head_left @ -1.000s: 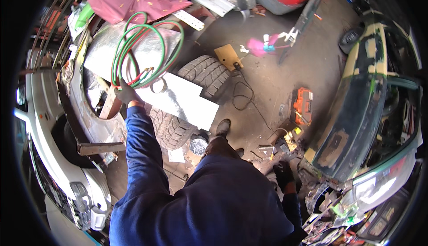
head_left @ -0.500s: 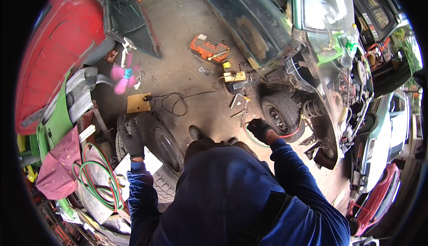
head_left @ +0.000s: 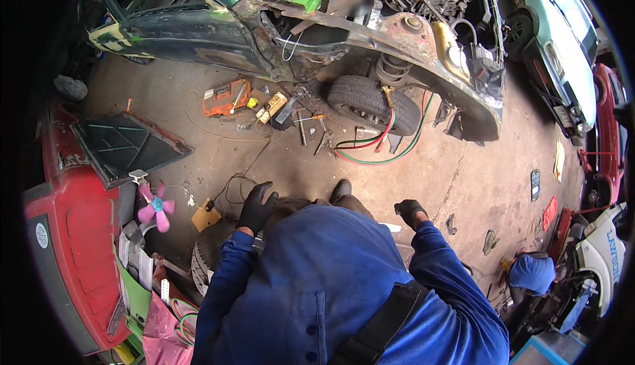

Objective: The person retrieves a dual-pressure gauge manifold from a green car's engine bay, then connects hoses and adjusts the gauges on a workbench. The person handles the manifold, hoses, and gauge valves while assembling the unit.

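Observation:
In a black glove, my left hand (head_left: 258,207) hangs in front of my body with thumb and fingers apart, holding nothing. My right hand (head_left: 411,213), gloved too, is curled closed above the floor; what it holds, if anything, I cannot make out. Ahead is a dark green car body with a bare front wheel well and a tyre (head_left: 360,95) lying tilted under the coil spring (head_left: 393,71). A brass torch fitting (head_left: 387,91) hangs by that wheel, with red and green hoses (head_left: 397,157) looping on the floor. Neither hand touches these.
An orange tool case (head_left: 226,98), a yellow power strip (head_left: 271,107) and a hammer (head_left: 309,119) lie by the car. Left are a pink-bladed fan (head_left: 157,206), a loose door panel (head_left: 126,143) and a red body panel (head_left: 86,239). Another person (head_left: 531,272) crouches at right.
My view has swung right, toward the car's front wheel. My left hand has come off the upright tyre at left. My right hand stays curled, now away from the wheel and hoses.

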A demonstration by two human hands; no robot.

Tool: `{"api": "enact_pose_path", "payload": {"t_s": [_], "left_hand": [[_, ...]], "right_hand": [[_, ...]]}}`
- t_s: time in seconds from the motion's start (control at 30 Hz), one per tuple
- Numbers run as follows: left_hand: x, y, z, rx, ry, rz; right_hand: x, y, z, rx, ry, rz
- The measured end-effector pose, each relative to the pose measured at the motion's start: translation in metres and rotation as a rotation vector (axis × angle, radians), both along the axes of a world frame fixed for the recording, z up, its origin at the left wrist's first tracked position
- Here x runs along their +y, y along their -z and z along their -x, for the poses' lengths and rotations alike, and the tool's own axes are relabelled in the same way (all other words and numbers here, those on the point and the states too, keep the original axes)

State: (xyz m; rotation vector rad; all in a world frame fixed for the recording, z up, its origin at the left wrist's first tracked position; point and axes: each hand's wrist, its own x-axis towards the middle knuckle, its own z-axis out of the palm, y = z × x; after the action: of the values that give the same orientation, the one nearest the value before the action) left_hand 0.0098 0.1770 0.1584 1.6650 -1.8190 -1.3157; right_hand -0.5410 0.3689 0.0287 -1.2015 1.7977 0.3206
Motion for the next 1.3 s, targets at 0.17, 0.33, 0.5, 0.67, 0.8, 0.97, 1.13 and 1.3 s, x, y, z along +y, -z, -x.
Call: {"api": "enact_pose_path", "payload": {"t_s": [0.17, 0.33, 0.5, 0.67, 0.8, 0.97, 1.13, 1.3], "left_hand": [[-0.014, 0.018, 0.028, -0.124, 0.067, -0.082], [-0.057, 0.001, 0.07, -0.166, 0.198, -0.063], [-0.114, -0.019, 0.126, -0.08, 0.321, 0.02], [-0.166, -0.007, 0.166, -0.117, 0.46, -0.075], [-0.207, 0.03, 0.156, -0.173, 0.489, -0.104], [-0.249, 0.079, 0.092, -0.234, 0.317, -0.186], [-0.254, 0.098, -0.004, -0.392, 0.137, -0.445], [-0.204, 0.101, -0.068, -0.519, 0.033, -0.321]], "right_hand": [[0.077, 0.022, 0.022, -0.144, 0.679, 0.033], [0.091, 0.012, 0.005, -0.172, 0.855, 0.074], [0.068, -0.002, -0.02, -0.206, 0.985, 0.097], [0.031, -0.025, -0.029, -0.155, 1.127, 0.085], [0.004, -0.033, -0.034, -0.119, 1.125, 0.143], [-0.024, -0.021, -0.031, -0.176, 1.187, 0.127], [-0.066, -0.02, -0.027, -0.184, 1.152, 0.023], [-0.112, -0.005, -0.019, -0.271, 1.007, 0.016]]}}
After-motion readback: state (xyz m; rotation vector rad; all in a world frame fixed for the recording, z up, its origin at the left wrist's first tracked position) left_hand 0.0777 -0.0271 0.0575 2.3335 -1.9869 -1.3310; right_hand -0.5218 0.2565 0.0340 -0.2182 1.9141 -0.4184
